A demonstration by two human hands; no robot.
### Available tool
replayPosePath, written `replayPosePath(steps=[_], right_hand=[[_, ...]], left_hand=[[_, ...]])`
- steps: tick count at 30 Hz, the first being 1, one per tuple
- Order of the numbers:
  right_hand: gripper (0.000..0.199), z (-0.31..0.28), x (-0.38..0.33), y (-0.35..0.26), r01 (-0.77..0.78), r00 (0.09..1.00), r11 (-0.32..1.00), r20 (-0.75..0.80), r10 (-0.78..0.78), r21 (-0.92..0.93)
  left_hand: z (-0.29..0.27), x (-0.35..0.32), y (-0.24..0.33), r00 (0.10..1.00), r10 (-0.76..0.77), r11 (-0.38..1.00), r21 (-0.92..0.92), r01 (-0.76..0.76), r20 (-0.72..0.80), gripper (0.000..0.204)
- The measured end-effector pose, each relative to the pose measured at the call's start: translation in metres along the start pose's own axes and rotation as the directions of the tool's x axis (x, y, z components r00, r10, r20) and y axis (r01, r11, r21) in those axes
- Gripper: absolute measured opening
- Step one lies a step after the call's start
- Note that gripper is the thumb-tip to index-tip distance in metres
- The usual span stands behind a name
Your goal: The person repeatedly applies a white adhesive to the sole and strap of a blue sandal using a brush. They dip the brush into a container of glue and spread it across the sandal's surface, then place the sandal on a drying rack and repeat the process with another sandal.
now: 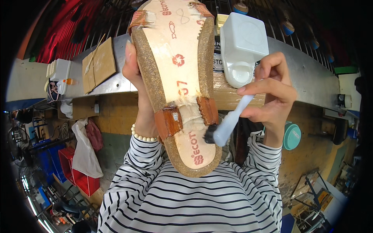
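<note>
My left hand (140, 83) grips an unfinished sandal (171, 70) by its left edge, underside facing me. The sandal has a cream base with red print, a brown cork-like edge and brown straps folded under at both ends. Most of my left fingers are hidden behind it. In my right hand (276, 91), the pale blue-white handle of a small brush (234, 116) is pinched between thumb and fingers. Its black bristles touch the base's right side, just below the lower right strap end (208, 110). The base looks wet and shiny near the lower straps.
A white plastic container (246, 39) with a spout-like cup stands behind my right hand on the metal bench (285, 62). Farther left lie cardboard (101, 64) with a thin stick and an orange-capped bottle (64, 84). A red crate (79, 171) and white bag (86, 147) are lower left.
</note>
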State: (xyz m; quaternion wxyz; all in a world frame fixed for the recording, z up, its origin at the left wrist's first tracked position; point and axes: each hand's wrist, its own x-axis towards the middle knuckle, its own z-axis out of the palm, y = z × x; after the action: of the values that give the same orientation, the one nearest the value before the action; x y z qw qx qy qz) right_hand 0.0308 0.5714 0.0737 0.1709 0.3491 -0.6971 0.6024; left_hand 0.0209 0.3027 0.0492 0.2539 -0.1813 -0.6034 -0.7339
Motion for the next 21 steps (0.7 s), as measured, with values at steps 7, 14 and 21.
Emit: replayPosePath(steps=[7,14,21], right_hand=[[0.046,-0.006,-0.005,-0.015,-0.007,1.000,1.000,0.007,0.007,-0.008],[0.039,-0.011,0.015,-0.032,-0.016,0.988,0.933,-0.151,-0.041,-0.359],[0.040,-0.024,-0.005,-0.024,0.000,0.995,0.977,0.099,0.021,-0.214]], left_hand=[[0.026,-0.003,0.025,0.933,-0.325,0.938,-0.175,0.298,-0.152,0.079],[0.040,-0.005,0.060,0.850,-0.521,0.844,-0.100,0.526,0.077,0.088],[0.024,-0.017,0.054,0.897,-0.419,0.897,-0.092,0.433,0.142,0.083]])
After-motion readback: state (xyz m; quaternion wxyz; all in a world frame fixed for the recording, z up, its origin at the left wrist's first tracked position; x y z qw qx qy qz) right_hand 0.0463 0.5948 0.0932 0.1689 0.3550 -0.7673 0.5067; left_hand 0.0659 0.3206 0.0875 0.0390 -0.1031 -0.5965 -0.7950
